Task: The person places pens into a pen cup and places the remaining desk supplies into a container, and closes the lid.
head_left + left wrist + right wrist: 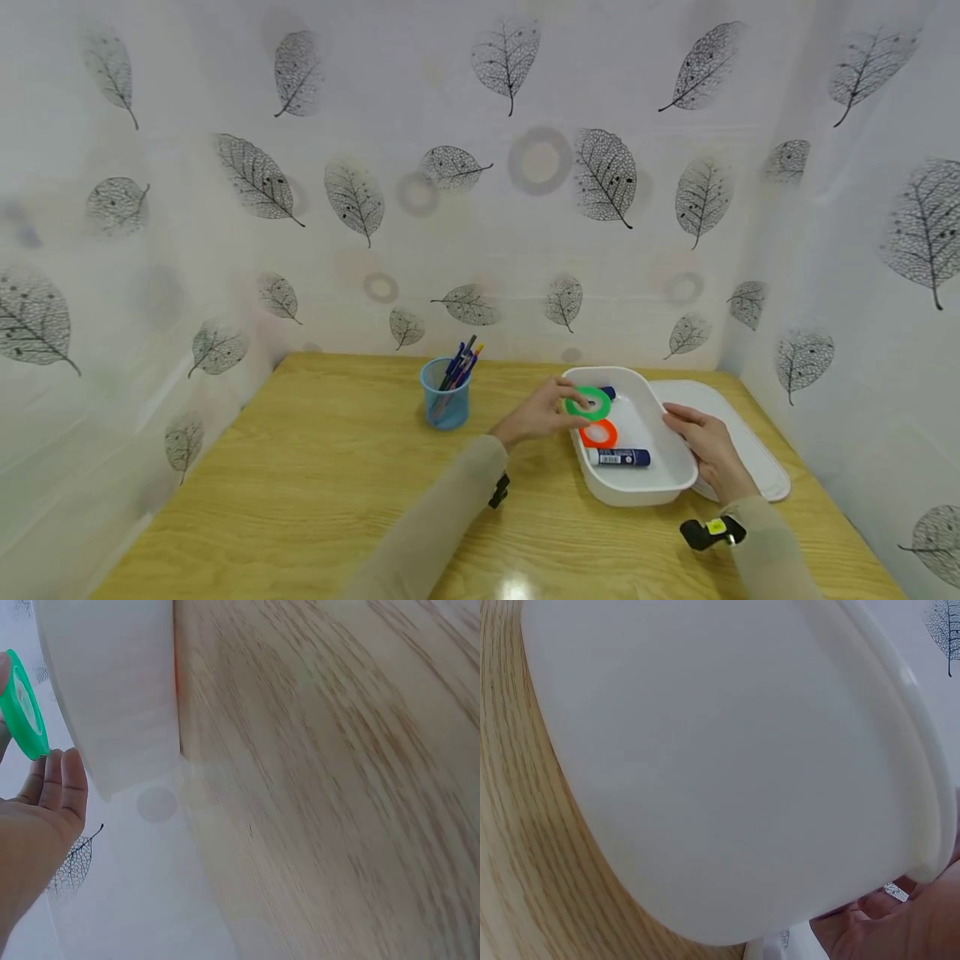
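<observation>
Between the thumb and fingers of my left hand (536, 412) is a green tape roll (597, 405), held over the left side of a white plastic box (656, 475). In the left wrist view the green tape roll (28, 709) shows above the curled fingers. Inside the box lie an orange tape roll (611, 431) and a glue stick (637, 457) with a dark blue cap. Another dark blue end (610, 392) is partly hidden behind the green roll. My right hand (708, 450) grips the box's right rim; the right wrist view shows its fingers under the rim (930, 855).
A white lid (750, 442) lies flat on the wooden table (322, 467), right of the box and partly behind it. Left of the box stands a blue mesh cup (447, 408) with several pens (459, 367). Leaf-patterned curtains (480, 250) enclose the table's back and sides.
</observation>
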A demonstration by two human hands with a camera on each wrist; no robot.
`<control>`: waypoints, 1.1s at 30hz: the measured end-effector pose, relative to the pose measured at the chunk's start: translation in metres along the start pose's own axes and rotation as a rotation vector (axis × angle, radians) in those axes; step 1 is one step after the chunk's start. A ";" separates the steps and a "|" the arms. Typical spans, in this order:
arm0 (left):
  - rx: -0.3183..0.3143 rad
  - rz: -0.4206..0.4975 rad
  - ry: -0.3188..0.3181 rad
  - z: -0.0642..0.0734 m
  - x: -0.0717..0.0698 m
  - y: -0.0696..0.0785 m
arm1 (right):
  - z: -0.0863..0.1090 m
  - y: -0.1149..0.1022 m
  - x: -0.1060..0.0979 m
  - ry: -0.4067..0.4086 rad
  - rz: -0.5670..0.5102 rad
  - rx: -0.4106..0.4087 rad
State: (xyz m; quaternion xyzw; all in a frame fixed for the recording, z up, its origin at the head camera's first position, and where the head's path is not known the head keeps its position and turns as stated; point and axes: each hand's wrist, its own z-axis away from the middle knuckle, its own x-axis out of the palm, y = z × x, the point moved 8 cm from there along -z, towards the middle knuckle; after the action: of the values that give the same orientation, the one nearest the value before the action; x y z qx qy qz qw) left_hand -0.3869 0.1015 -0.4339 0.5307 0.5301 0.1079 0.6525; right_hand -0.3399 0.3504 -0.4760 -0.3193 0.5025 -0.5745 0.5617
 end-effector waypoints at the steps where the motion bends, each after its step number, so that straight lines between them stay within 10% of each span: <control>1: 0.001 -0.007 0.001 -0.001 0.001 0.000 | 0.000 0.000 0.000 0.001 -0.002 0.001; 33: -0.096 -0.115 0.084 -0.025 0.024 -0.003 | -0.001 0.001 0.000 0.008 0.008 0.012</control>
State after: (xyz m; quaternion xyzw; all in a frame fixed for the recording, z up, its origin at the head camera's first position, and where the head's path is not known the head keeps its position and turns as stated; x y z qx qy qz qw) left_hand -0.3985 0.1317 -0.4474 0.4625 0.5808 0.1178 0.6595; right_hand -0.3404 0.3505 -0.4769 -0.3113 0.5026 -0.5766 0.5639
